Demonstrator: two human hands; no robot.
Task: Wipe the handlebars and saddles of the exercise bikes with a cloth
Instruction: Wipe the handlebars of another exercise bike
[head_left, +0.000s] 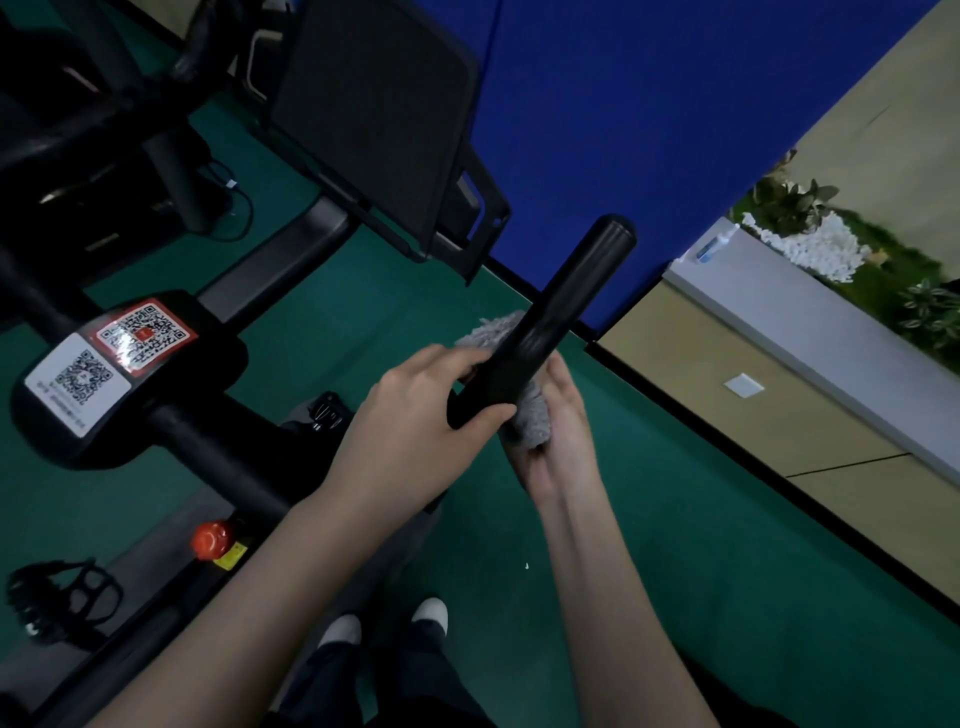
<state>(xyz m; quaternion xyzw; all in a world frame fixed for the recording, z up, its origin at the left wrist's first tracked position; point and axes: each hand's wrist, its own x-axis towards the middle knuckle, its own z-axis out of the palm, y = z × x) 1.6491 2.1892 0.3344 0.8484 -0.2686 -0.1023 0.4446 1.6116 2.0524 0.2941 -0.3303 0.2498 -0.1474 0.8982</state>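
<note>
No word or number can be read. Well left of the left hand (415, 415), the bike's black centre plate (213, 364) bears a red-bordered QR sticker (145, 335) and, touching it, a white sticker (78, 382) with a second QR code and small print too blurred to read. Below and left of that hand, a yellow label (232, 557) beside a red knob (212, 538) is illegible.

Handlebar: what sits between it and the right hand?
The grey cloth, bunched between the handlebar and the right hand palm; head view shows it.

Left grip (415, 410), right grip (563, 434): both curled
</note>
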